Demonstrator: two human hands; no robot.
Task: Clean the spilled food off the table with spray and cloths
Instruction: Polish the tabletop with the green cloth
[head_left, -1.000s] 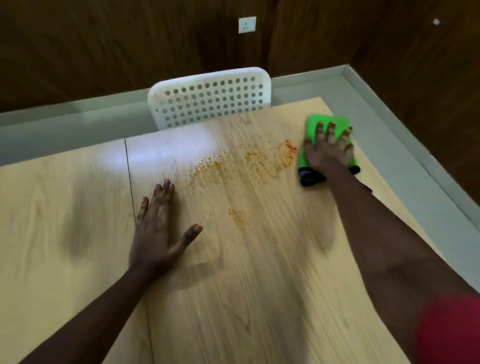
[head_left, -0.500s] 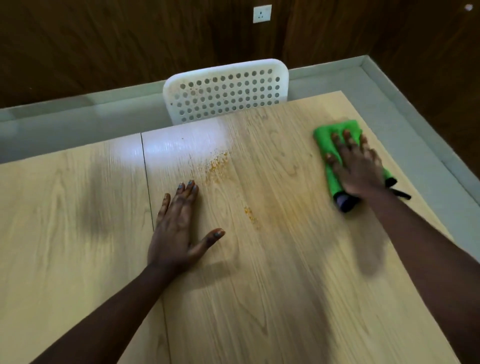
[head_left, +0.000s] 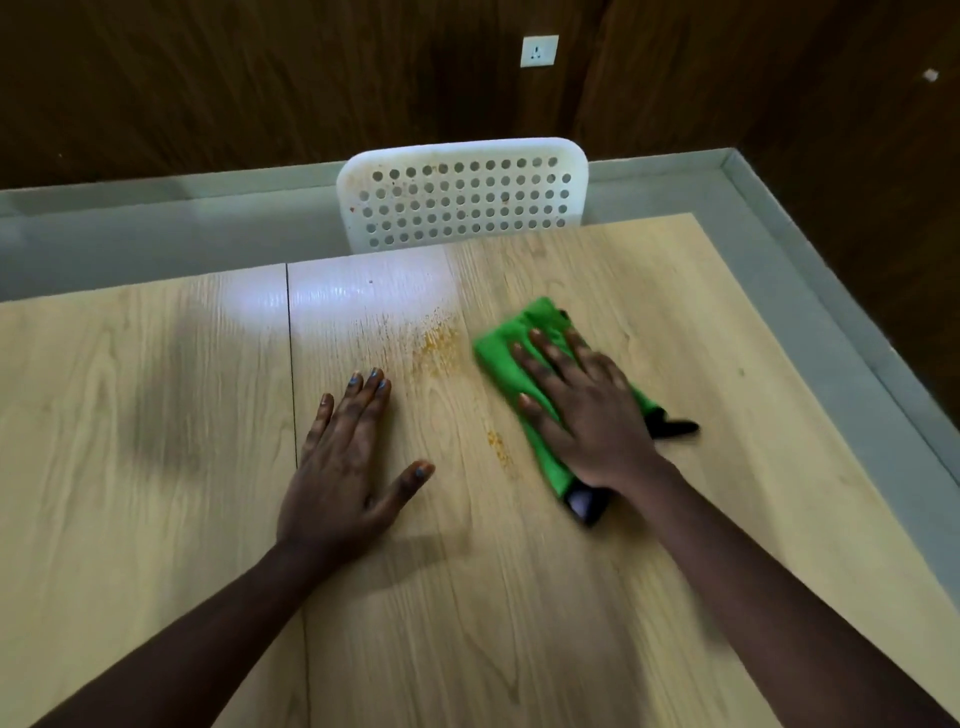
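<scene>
Both arms come in from the bottom edge, reaching forward over the light wood-grain desk (head_left: 519, 597). The left hand (head_left: 343, 467) lies palm down flat on the desk, four fingers straight and close together pointing away from the person, thumb stuck out to the right; no grip at all there, just resting on the bare wood right beside the dark seam between the two panels. The right hand (head_left: 587, 410) is also palm down, fingers spread and straight, pressing on top of the folded bright green microfibre cloth (head_left: 498, 358), so it's a flat press rather than a curled grip. The cloth sits right of centre on the desk, a bit blurred, with a dark edge or underside poking out near the wrist and another dark bit sticking out to the right. Just left of the cloth there's a patch of orange food speckles (head_left: 434, 345), and a smaller streak of the same stuff (head_left: 496, 444) lies between the two hands. At the far edge of the desk stands a white perforated plastic chair back (head_left: 462, 192), with a few orange specks on it, in front of dark wooden wall panelling with a white wall socket (head_left: 539, 51)
</scene>
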